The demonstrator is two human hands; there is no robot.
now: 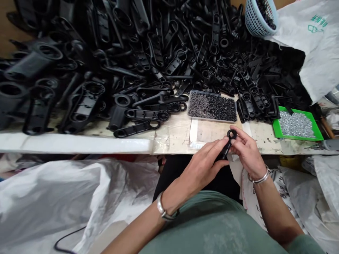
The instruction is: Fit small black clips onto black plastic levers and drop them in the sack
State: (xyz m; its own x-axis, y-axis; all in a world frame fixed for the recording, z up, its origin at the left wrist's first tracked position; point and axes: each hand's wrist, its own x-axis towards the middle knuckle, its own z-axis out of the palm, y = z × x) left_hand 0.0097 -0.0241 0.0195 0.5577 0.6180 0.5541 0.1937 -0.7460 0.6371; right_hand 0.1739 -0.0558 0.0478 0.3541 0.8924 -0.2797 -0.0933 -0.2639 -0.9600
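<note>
Over the table's front edge, both hands grip one small black plastic arm with a ring-shaped end point(232, 134). My left hand point(205, 160) wraps its fingers and thumb around the lower, straight part. At the ring end, my right hand point(245, 148) pinches with thumb and index finger; whether a smaller part sits under the fingertips I cannot make out. Just beyond the hands stands a clear plastic box point(189, 106) filled with small black and grey pieces. Right of it lie several similar black plastic arms point(247, 106) side by side.
A large heap of black plastic parts point(159, 46) covers the back of the table point(172, 137). At right sits a green tray point(277, 132) of small silvery pieces. A light blue basket point(255, 21) stands behind. White sacks point(66, 197) lie below the edge; white foam point(79, 143) lines the left front.
</note>
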